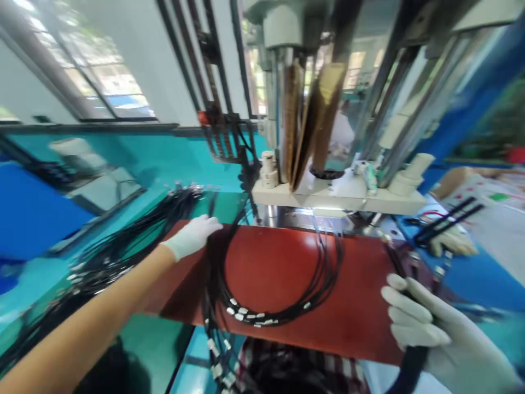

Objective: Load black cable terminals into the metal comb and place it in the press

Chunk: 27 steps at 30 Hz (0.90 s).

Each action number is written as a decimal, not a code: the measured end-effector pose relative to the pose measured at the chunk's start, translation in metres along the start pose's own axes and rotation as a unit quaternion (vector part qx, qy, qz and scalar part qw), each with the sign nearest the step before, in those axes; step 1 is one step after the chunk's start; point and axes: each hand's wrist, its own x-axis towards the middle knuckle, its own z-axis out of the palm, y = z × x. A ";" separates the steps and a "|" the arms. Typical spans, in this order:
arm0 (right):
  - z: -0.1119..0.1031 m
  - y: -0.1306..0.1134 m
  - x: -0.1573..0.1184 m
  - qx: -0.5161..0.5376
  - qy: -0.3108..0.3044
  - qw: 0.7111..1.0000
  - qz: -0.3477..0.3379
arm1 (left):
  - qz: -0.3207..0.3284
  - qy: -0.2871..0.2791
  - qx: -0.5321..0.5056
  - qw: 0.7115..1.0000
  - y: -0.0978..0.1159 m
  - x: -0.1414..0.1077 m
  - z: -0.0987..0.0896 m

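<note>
My left hand (196, 235), in a white glove, reaches over the left part of a reddish-brown board (270, 262). Its fingers are stretched out against a bundle of black cables (214, 257) that hangs over the board's front edge. From that bundle, more black cables (283, 316) with small white tags curve across the board to the machine. At the right end of the board, my gloved right hand (426, 317) has its fingers wrapped round a bundle of black cables (410, 369). Connector ends (415, 257) show just above this hand.
A press-like machine (340, 200) with metal columns stands behind the board. More black cables (164, 224) lie heaped on the green table at left. A grey-white device (94, 175) and a blue panel (36, 210) are farther left. A glove (453, 241) lies on the blue surface at right.
</note>
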 end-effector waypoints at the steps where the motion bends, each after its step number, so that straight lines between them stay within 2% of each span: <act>1: 0.000 0.002 0.003 0.005 0.003 1.000 0.009 | -0.009 -0.006 -0.004 1.000 0.003 -0.006 -0.003; 2: 0.000 0.004 0.007 -0.008 0.000 1.000 0.024 | -0.041 0.001 -0.005 0.999 0.009 -0.009 -0.008; 4: 0.000 0.008 0.020 -0.066 -0.015 0.997 0.043 | -0.082 0.066 -0.035 0.994 0.034 -0.011 -0.020; 6: -0.002 0.010 0.036 -0.155 -0.026 0.986 0.064 | -0.024 0.140 -0.169 0.975 0.077 -0.008 -0.037; 7: -0.003 0.011 0.043 -0.205 -0.028 0.976 0.065 | 0.027 0.154 -0.275 0.949 0.103 -0.004 -0.046; 8: -0.003 0.013 0.049 -0.250 -0.033 0.966 0.063 | 0.060 0.155 -0.392 0.905 0.129 0.002 -0.055; 10: -0.002 0.016 0.058 -0.309 -0.047 0.948 0.057 | 0.102 0.093 -0.604 0.785 0.177 0.017 -0.070; 12: 0.000 0.019 0.064 -0.332 -0.053 0.940 0.060 | 0.159 0.032 -0.737 0.656 0.211 0.037 -0.080; 13: 0.001 0.021 0.065 -0.335 -0.049 0.938 0.068 | 0.174 0.009 -0.777 0.605 0.223 0.046 -0.084; 14: 0.002 0.023 0.067 -0.336 -0.043 0.938 0.079 | 0.179 -0.010 -0.802 0.570 0.231 0.054 -0.088; 15: 0.004 0.024 0.068 -0.332 -0.034 0.938 0.089 | 0.175 -0.024 -0.816 0.550 0.237 0.061 -0.091; 17: 0.009 0.025 0.072 -0.308 -0.008 0.947 0.087 | 0.156 -0.047 -0.829 0.535 0.244 0.073 -0.096; 20: 0.022 0.023 0.082 -0.284 0.033 0.958 0.007 | 0.159 -0.074 -0.836 0.519 0.253 0.086 -0.099; 22: 0.028 0.022 0.091 -0.304 0.053 0.950 -0.048 | 0.174 -0.102 -0.837 0.509 0.257 0.092 -0.096; 24: 0.028 0.021 0.099 -0.331 0.069 0.938 -0.072 | 0.164 -0.109 -0.835 0.514 0.253 0.096 -0.088; 25: 0.026 0.021 0.101 -0.339 0.075 0.935 -0.074 | 0.147 -0.086 -0.826 0.538 0.248 0.097 -0.082; 26: 0.023 0.021 0.103 -0.340 0.077 0.935 -0.070 | 0.124 -0.038 -0.800 0.585 0.241 0.097 -0.076; 27: 0.019 0.021 0.104 -0.334 0.075 0.937 -0.061 | 0.098 0.027 -0.748 0.656 0.233 0.096 -0.069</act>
